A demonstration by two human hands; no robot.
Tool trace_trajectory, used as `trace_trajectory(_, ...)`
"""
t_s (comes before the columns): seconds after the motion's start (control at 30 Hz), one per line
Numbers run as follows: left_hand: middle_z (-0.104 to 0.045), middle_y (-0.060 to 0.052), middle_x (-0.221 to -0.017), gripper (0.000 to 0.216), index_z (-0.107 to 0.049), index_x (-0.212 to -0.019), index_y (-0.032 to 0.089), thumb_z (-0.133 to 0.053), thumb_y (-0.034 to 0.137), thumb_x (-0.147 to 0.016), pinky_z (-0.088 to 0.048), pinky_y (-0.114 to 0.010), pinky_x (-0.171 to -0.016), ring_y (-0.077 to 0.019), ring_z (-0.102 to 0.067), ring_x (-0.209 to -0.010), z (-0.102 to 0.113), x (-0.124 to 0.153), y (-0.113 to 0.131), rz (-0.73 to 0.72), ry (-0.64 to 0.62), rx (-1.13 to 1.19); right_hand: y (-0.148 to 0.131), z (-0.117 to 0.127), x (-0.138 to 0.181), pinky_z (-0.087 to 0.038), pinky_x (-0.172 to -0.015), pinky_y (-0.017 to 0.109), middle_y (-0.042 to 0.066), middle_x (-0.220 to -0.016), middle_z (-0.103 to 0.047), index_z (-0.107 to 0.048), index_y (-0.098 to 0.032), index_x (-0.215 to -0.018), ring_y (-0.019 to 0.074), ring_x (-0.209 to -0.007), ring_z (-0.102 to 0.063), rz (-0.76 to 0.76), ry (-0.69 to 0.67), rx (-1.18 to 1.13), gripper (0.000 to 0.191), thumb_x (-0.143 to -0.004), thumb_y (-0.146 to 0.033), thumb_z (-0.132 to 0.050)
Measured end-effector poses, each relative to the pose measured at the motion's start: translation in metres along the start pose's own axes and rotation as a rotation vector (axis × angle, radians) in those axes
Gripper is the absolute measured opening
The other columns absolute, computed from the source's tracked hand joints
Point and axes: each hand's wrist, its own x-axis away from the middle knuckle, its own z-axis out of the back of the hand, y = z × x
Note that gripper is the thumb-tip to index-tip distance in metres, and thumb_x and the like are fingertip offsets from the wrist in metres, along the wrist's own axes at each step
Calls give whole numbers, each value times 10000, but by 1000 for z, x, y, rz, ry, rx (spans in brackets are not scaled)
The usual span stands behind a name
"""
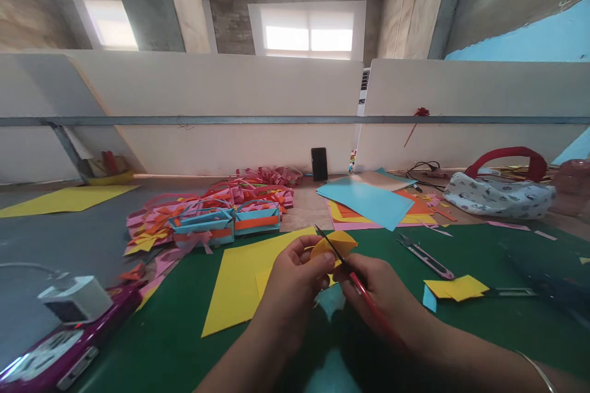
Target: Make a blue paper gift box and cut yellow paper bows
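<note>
My left hand (295,276) is closed, pinching a small piece of yellow paper (334,244) held just above the green mat (152,331). My right hand (382,295) is closed round red-handled scissors (350,270), whose dark blades angle up and left across the yellow piece. Both hands meet at the middle of the view, over a large yellow sheet (244,276) lying on the mat. A small blue paper scrap (329,301) lies just under the hands.
A pile of pink, orange and blue paper baskets (216,212) sits at the left. Stacked coloured sheets (373,202), thread snips (426,256), yellow scraps (456,287) and a patterned bag (500,193) lie to the right. A purple power strip (59,344) lies at the front left.
</note>
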Motion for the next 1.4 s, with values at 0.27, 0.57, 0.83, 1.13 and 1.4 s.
trace_trajectory(0.27, -596, -12, -783, 257, -583, -891, 136, -705, 157, -666, -419, -152, -528, -62, -527, -610, 2, 5, 4, 8, -29, -13, -1, 3, -1, -399, -553, 215, 15, -750, -639, -638, -139, -862, 132, -630, -531, 13, 15, 0, 178, -809, -205, -482)
trace_trajectory(0.57, -609, -20, -675, 169, -646, -725, 129, -729, 240, -628, -428, -189, -532, -95, -555, -580, 4, 2, 2, 2, 24, -135, 1, 5, 0, -371, -522, 208, 8, -702, -621, -612, -147, -777, 122, -591, -503, 17, 20, 61, 151, -779, -166, -462)
trace_trajectory(0.83, -570, 10, -576, 155, -628, -655, 143, -726, 251, -603, -362, -178, -503, -75, -492, -527, 6, -1, -1, 3, 34, -187, 2, 5, -2, -358, -507, 203, 3, -681, -602, -590, -155, -744, 117, -577, -485, -1, 14, 76, 124, -771, -179, -471)
trace_trajectory(1.13, -584, -3, -629, 218, -634, -698, 142, -740, 305, -598, -373, -218, -546, -100, -507, -579, 7, 0, 1, 26, 39, -226, 5, 5, -2, -348, -499, 195, -9, -656, -586, -585, -158, -715, 109, -569, -471, 9, 25, 67, 133, -782, -184, -473)
trace_trajectory(1.4, -583, 1, -612, 208, -630, -686, 139, -737, 288, -589, -361, -218, -542, -96, -499, -564, 6, -1, 0, 9, 40, -203, 2, 7, -2, -371, -530, 209, 8, -712, -623, -597, -158, -769, 123, -602, -515, -21, -8, 77, 114, -785, -187, -487)
